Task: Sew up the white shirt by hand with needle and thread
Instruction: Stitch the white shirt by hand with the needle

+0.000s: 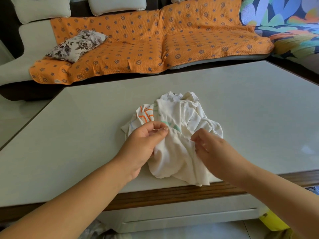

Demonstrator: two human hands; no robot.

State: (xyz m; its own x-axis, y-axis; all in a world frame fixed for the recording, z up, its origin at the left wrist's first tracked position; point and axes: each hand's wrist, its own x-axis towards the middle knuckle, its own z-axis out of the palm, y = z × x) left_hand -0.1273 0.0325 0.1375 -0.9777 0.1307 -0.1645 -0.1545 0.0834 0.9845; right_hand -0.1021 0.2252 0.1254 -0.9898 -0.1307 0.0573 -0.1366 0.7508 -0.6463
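Observation:
A crumpled white shirt (179,118) with orange and green print lies near the front edge of a pale table (241,107). My left hand (143,144) pinches a fold of the shirt's cloth between thumb and fingers on its left side. On the right side, my right hand (212,147) has its fingers curled at the cloth's edge and pinches it. No needle or thread shows in the view.
Behind the table runs a sofa with an orange patterned cover (155,40) and a flowered cushion (77,45). A colourful leaf-print cloth (284,18) lies at the far right. The table's wooden front rim (172,194) is close to my arms, a yellow object (272,221) below right.

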